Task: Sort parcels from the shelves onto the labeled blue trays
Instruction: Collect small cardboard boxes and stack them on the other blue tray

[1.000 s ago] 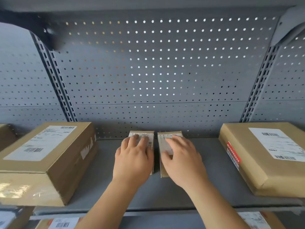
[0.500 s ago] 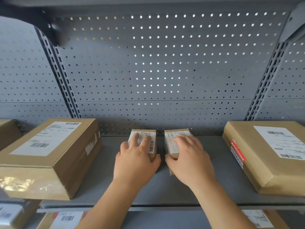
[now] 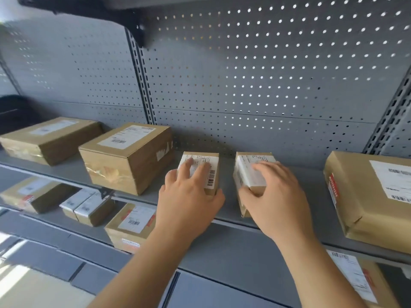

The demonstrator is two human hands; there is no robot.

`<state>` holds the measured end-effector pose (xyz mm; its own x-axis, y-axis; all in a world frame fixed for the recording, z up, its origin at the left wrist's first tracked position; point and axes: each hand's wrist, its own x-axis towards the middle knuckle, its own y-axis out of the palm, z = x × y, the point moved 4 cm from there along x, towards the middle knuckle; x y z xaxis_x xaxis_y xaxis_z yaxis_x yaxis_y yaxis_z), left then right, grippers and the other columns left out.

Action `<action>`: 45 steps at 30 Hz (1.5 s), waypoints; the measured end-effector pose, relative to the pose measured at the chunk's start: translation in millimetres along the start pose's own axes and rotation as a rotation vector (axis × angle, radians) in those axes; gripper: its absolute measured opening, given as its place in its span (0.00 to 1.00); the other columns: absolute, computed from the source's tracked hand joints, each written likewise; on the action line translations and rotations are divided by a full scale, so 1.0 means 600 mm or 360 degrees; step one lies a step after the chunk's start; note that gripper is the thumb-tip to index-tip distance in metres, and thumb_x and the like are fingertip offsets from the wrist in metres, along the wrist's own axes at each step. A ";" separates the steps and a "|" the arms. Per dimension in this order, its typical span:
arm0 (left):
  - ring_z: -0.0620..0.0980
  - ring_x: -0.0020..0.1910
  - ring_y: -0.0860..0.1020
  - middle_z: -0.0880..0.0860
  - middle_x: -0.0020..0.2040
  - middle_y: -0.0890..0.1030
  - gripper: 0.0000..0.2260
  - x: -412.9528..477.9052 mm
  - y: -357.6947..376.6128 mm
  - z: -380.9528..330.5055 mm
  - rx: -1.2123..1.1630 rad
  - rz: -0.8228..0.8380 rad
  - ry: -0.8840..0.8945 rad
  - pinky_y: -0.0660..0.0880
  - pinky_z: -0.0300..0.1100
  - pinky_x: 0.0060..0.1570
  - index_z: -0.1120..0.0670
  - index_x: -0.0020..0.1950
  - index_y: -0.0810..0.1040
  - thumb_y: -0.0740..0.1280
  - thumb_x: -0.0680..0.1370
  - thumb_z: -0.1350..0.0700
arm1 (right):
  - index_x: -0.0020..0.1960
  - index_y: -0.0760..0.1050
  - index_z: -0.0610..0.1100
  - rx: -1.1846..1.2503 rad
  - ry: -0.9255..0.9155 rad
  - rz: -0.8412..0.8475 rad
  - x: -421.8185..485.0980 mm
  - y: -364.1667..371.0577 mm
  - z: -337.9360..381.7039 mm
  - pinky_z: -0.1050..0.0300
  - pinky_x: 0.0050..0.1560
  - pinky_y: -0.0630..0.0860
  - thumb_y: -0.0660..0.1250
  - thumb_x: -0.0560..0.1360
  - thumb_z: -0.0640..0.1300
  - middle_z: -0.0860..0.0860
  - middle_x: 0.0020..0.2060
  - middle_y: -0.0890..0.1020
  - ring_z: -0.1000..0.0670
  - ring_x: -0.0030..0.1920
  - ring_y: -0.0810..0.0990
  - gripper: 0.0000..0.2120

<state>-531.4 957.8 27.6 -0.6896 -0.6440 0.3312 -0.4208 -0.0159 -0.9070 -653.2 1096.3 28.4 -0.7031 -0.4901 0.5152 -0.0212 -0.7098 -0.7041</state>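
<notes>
I judge pick-up: left hand point(image 3: 189, 203) grasps a small brown cardboard parcel point(image 3: 211, 167), right hand point(image 3: 278, 201) its twin point(image 3: 245, 174), on the grey metal shelf point(image 3: 315, 182); next, lift both clear.

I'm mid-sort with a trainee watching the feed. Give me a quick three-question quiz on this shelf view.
1. True or false: the left small parcel touches the right small parcel.
2. Pick one. The left hand grips: A) the right small parcel, B) the left small parcel, C) nothing.
3. Short answer: on this shelf, how many parcels lie to the right of the right hand?

Key
1. False: a gap shows between them.
2. B.
3. One, the flat parcel.
</notes>
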 end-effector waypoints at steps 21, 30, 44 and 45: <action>0.57 0.76 0.61 0.46 0.81 0.60 0.30 -0.256 -0.264 0.351 0.0207 -0.0467 -0.0829 0.69 0.59 0.69 0.37 0.77 0.60 0.59 0.77 0.32 | 0.71 0.72 0.51 0.0493 -0.0765 0.0395 -0.123 0.112 0.449 0.42 0.69 0.72 0.61 0.74 0.61 0.56 0.70 0.74 0.52 0.73 0.67 0.28; 0.58 0.73 0.63 0.47 0.80 0.61 0.29 -0.407 -0.382 0.635 0.0288 -0.0571 -0.1210 0.68 0.52 0.67 0.39 0.76 0.64 0.63 0.76 0.35 | 0.69 0.73 0.51 0.0684 -0.1002 0.0598 -0.254 0.251 0.760 0.44 0.65 0.74 0.64 0.73 0.58 0.54 0.67 0.77 0.50 0.69 0.70 0.26; 0.58 0.75 0.61 0.47 0.81 0.58 0.29 -0.485 -0.454 0.986 0.0382 -0.0599 -0.1668 0.63 0.51 0.71 0.39 0.77 0.63 0.62 0.77 0.36 | 0.70 0.74 0.49 0.0835 -0.1296 0.0899 -0.341 0.496 1.096 0.48 0.68 0.70 0.66 0.74 0.55 0.54 0.68 0.76 0.51 0.70 0.68 0.25; 0.57 0.75 0.61 0.47 0.82 0.58 0.29 -0.475 -0.456 1.011 0.0392 -0.0606 -0.1689 0.63 0.51 0.71 0.39 0.77 0.63 0.62 0.77 0.36 | 0.70 0.74 0.49 0.0845 -0.1315 0.0913 -0.336 0.519 1.118 0.50 0.69 0.69 0.67 0.74 0.55 0.54 0.68 0.76 0.52 0.71 0.67 0.25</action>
<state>137.8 681.9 23.3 0.3493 -0.8826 0.3147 -0.2880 -0.4206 -0.8603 -41.3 634.9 32.9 0.1762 -0.8557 0.4865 0.5947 -0.3013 -0.7454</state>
